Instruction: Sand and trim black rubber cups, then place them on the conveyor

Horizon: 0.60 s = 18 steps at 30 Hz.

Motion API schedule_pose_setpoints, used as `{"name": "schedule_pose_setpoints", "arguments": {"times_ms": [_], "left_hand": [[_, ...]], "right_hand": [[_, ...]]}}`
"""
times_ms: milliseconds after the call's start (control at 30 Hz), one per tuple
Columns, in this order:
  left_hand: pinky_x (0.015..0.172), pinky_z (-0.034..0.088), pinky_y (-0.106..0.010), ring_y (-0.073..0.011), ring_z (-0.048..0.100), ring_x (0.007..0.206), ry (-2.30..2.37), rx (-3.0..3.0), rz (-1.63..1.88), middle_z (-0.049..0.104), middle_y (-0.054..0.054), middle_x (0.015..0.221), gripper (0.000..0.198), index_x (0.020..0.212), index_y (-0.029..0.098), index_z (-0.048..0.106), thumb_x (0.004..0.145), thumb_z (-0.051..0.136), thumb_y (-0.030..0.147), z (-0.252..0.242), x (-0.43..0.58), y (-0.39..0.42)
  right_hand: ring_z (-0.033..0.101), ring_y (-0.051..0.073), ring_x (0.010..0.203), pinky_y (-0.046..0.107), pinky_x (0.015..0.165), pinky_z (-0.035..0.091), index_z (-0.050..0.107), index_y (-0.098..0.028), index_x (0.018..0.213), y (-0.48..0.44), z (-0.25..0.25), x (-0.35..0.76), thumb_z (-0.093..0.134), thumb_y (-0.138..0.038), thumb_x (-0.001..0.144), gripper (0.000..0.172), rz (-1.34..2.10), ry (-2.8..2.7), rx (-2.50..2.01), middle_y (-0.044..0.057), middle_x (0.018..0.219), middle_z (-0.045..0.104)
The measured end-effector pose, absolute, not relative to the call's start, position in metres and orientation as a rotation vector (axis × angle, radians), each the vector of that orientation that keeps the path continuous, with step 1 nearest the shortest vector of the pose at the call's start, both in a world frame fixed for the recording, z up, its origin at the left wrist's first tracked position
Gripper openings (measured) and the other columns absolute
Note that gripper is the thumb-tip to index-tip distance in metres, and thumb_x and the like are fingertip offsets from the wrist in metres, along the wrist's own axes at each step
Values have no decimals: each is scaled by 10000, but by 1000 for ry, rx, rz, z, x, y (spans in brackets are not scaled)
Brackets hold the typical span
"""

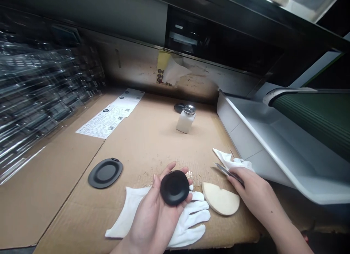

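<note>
Head view, cardboard worktop (153, 144), pale bin (244, 135) alongside, left hand (157, 217) holding black disc (175, 188), right hand (254, 188) gripping slim tool (223, 169)

Black disc (175, 187), white glove (191, 221), cream pad (222, 200), tan cardboard (153, 144)

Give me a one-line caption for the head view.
Left hand holds a black rounded part over a white glove; right hand holds a slim tool near a cream pad.
</note>
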<state>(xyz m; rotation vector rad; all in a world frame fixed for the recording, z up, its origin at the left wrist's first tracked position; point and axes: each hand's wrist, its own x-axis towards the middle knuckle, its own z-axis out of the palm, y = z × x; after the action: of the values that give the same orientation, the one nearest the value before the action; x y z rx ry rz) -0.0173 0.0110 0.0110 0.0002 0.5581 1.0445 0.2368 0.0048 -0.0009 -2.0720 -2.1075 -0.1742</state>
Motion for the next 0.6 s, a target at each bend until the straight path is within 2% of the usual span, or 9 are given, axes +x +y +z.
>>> {"name": "schedule_pose_setpoints", "arguments": {"times_ms": [67, 167, 300, 433, 533, 600], "left_hand": [[856, 472, -412, -295, 554, 1088, 545, -25, 1035, 559, -161, 1244, 386, 1266, 194, 423, 888, 400, 270, 10, -18, 11], [951, 413, -437, -321, 508, 1137, 515, -35, 1040, 560, -199, 1231, 408, 1270, 139, 422, 878, 425, 251, 6, -17, 10], [995, 369, -453, -309, 540, 1101, 462, -69, 1077, 644, -178, 1090, 349, 1205, 107, 479, 879, 413, 212, 3, -17, 9], [997, 358, -455, -300, 539, 1104, 454, -75, 1065, 636, -178, 1105, 308, 1154, 121, 517, 880, 409, 213, 2, -18, 10], [987, 358, -446, -318, 504, 1142, 460, -40, 1029, 607, -219, 1140, 313, 1139, 120, 522, 877, 417, 256, 3, -18, 10], [973, 368, -439, -311, 514, 1133, 487, -25, 1038, 608, -211, 1144, 324, 1142, 137, 528, 871, 428, 285, 5, -17, 9]], "right_hand": [[624, 179, 750, 280, 581, 458, 527, -241, 972, 1, 4, 229, 442, -358, 873, 175, -273, -2031, -1997, 4, 896, 652], [611, 185, 768, 283, 636, 447, 508, -198, 1033, -4, 17, 202, 423, -309, 891, 199, -380, -2057, -1717, 47, 884, 639], [565, 170, 778, 271, 673, 428, 495, -182, 1098, -8, 30, 160, 440, -199, 884, 222, -213, -2186, -1425, 55, 849, 603], [552, 163, 840, 266, 698, 436, 507, -216, 1067, -3, 22, 152, 410, -214, 895, 197, -22, -2155, -1537, 46, 934, 587], [545, 182, 890, 295, 730, 439, 524, -227, 1015, 2, 9, 169, 402, -256, 896, 173, -36, -2111, -1743, 43, 977, 577], [542, 188, 894, 308, 737, 441, 532, -223, 978, 4, 6, 183, 409, -256, 889, 155, -20, -2119, -1847, 42, 973, 573]]}}
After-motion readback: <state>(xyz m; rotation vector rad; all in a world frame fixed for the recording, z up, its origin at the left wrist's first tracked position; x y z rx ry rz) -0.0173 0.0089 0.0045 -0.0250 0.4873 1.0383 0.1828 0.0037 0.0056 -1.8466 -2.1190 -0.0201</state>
